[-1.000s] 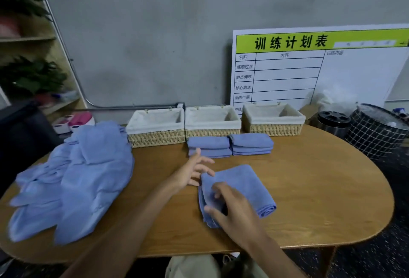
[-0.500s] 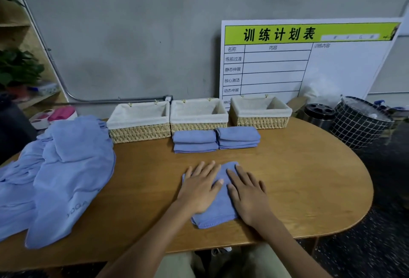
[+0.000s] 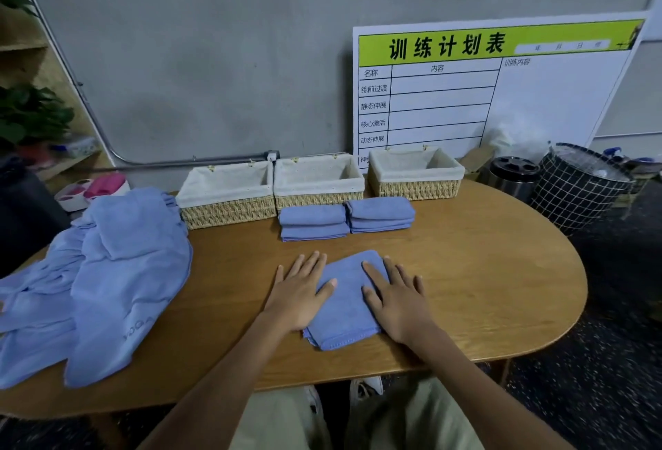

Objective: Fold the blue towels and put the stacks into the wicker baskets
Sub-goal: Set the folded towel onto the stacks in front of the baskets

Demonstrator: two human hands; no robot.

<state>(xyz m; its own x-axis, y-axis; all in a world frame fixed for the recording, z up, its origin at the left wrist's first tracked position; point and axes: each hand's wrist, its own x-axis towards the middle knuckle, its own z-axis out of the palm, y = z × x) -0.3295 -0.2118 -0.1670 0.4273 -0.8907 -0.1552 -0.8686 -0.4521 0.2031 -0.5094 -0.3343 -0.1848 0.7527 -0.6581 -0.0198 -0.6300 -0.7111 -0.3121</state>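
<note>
Since half a second ago both flat hands have slid apart: left hand (image 3: pixel 299 292) and right hand (image 3: pixel 397 301) press the folded blue towel's (image 3: pixel 345 301) sides, fingers straight, seemingly gripping nothing.

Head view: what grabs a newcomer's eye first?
Both hands, left hand and right hand, press flat on a folded blue towel at the table's near middle. A heap of unfolded towels sprawls at the left. Behind, two folded stacks sit before three wicker baskets.
</note>
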